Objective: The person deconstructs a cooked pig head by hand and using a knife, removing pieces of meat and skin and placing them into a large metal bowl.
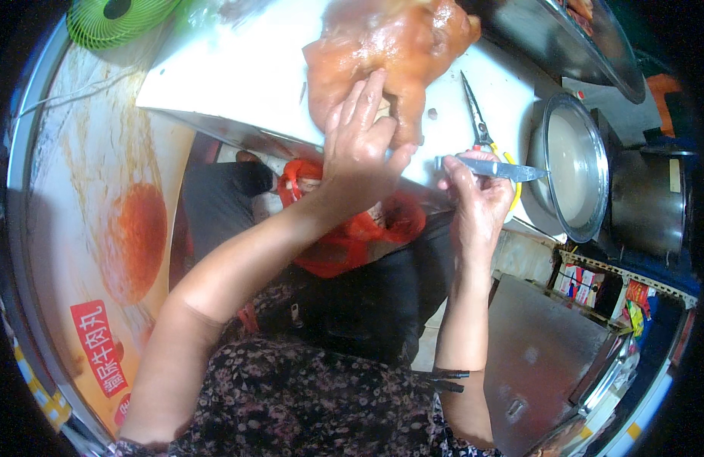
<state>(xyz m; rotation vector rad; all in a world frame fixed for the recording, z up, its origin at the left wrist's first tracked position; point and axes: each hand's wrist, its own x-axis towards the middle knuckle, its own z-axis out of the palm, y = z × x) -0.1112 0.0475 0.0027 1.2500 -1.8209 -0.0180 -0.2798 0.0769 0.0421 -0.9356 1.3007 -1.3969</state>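
- As we look down at the upper middle of the frame, our left hand point(360, 145) lies flat on a glossy, reddish-brown roasted bird point(382, 53), fingers point(365, 99) spread and pressing its lower part.
- The bird rests on a white cutting board point(230, 76) on the bench.
- Our right hand point(478, 202), right of centre, has its fingers closed round the handle of a short steel knife point(500, 169), the blade pointing right, just beside the bird's leg end.
- Yellow-handled metal scissors point(478, 122) lie on the board just above the knife.
- At the right edge of the board sits a round steel basin point(573, 167).
- A red plastic bag point(352, 236) hangs below the board.
- A green fan point(116, 19) shows at upper left.
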